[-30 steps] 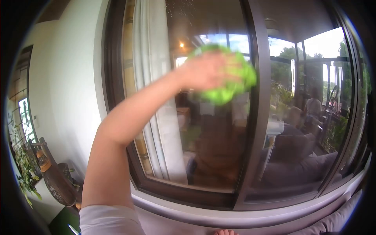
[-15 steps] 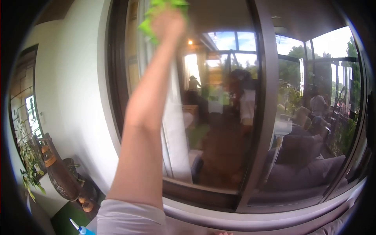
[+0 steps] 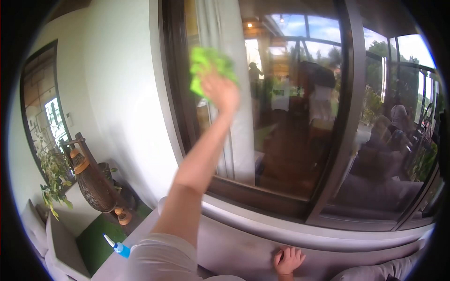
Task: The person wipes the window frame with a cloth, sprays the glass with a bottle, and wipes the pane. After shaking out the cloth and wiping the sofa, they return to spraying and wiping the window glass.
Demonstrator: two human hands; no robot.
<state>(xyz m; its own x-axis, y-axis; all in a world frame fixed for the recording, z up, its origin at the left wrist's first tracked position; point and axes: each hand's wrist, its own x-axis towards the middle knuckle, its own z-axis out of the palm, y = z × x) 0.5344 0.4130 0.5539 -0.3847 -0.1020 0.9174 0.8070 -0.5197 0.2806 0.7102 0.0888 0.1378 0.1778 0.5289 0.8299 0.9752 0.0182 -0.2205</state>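
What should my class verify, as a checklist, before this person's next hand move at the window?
1. Left hand on the green cloth: ok.
2. Cloth pressed flat to the glass: cannot tell, blurred.
3. Right hand braced on the grey sofa back: ok, it rests there; pressure cannot be seen.
4. Blue bottle clear of the sleeve: cannot tell, they meet in this view.
5. Glass free of streaks: cannot tell, reflections cover it.

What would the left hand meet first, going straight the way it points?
Past the green cloth at the left hand, likely the dark window frame, though depth against the glass is unclear.
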